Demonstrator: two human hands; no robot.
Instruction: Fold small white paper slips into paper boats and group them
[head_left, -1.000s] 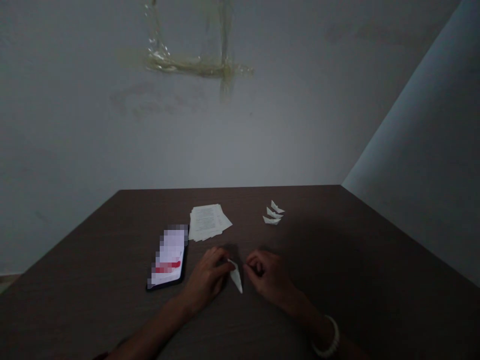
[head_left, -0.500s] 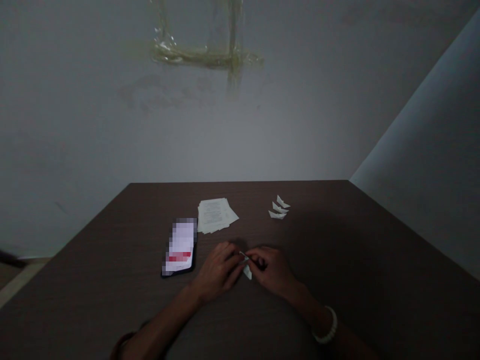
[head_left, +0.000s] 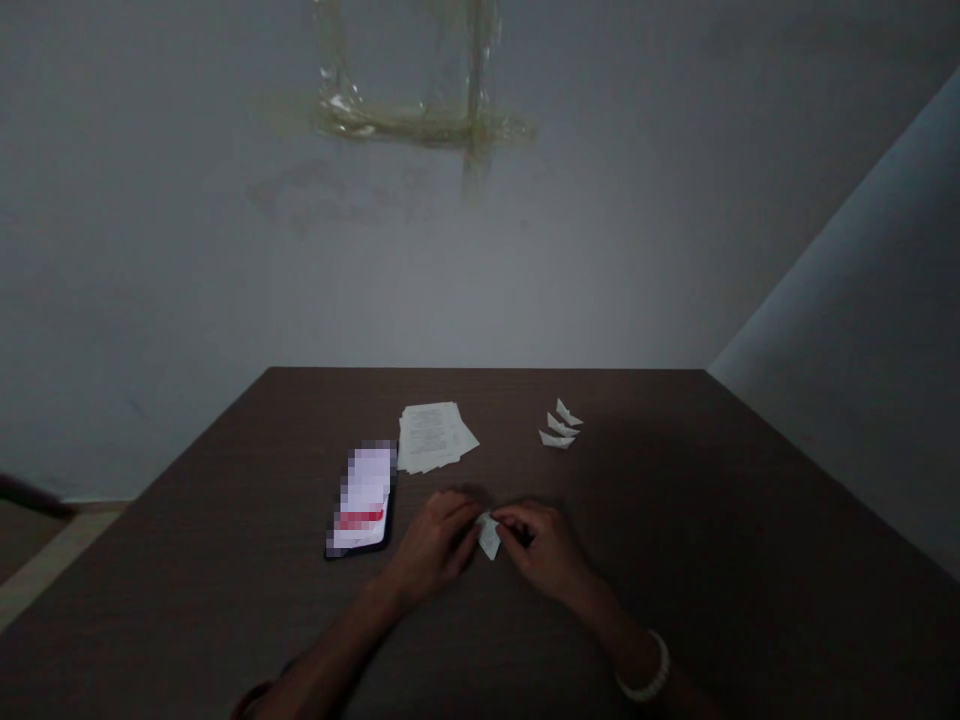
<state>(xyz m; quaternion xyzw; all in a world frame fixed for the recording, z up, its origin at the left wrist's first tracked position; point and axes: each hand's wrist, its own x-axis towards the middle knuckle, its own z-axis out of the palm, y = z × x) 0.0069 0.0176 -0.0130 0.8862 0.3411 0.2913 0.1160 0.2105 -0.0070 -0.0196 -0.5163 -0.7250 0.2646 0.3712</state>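
Note:
A small folded piece of white paper [head_left: 489,538] with faint print is between my two hands, just above the dark table. My left hand [head_left: 439,540] pinches its left edge, fingers bent over it. From the other side my right hand [head_left: 541,545] grips the right upper edge between thumb and forefinger. The fingertips hide part of the folds. Three small folded paper boats [head_left: 561,427] stand close together farther back, to the right of the hands.
A stack of printed paper sheets [head_left: 435,438] lies behind my left hand. Left of that hand is a phone [head_left: 364,500] with a lit, blurred screen. The brown table [head_left: 675,580] reaches to a grey wall [head_left: 600,250] with tape stuck on it.
My right hand has come in from beside the folded paper and now grips it too. The paper appears wider and more opened out than before. The view has shifted slightly.

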